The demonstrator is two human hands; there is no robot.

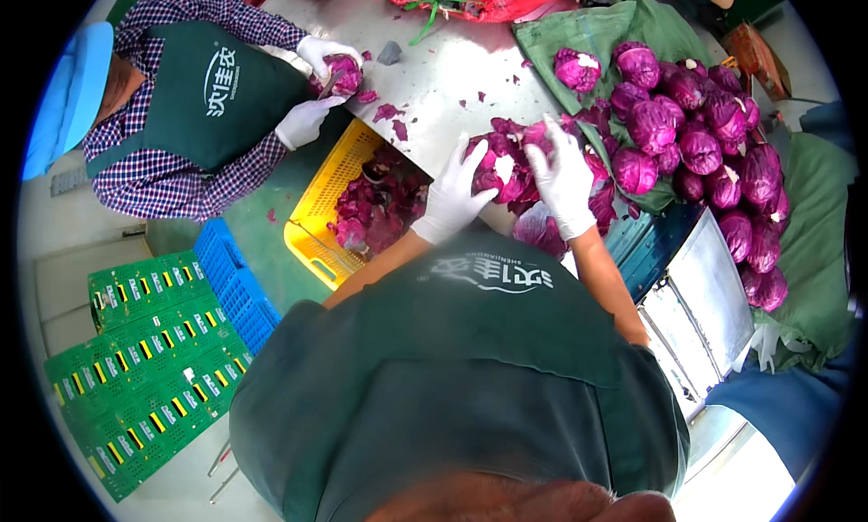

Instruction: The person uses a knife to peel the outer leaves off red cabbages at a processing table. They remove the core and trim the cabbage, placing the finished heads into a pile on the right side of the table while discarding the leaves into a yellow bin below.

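In the head view both my hands wear white gloves at the table edge before my apron. My left hand (453, 195) is against the left side of a red cabbage (503, 169) with a pale cut stem end, thumb and fingers curved round it. On the right, my right hand (561, 176) has its fingers spread over purple leaves beside that cabbage; whether it grips any is unclear. Loose purple leaves (539, 229) lie under and around my hands. Further right, many whole red cabbages (651, 125) are heaped on green woven sacking (576, 30).
Left of me a yellow crate (325, 210) holds purple leaves. Beyond it a co-worker's gloved hands (305, 122) hold a cabbage and a knife (330, 86). Red net bags (536, 0) lie at the far table edge; leaf scraps dot the metal table (441, 74). Green crates (149, 359) stand lower left.
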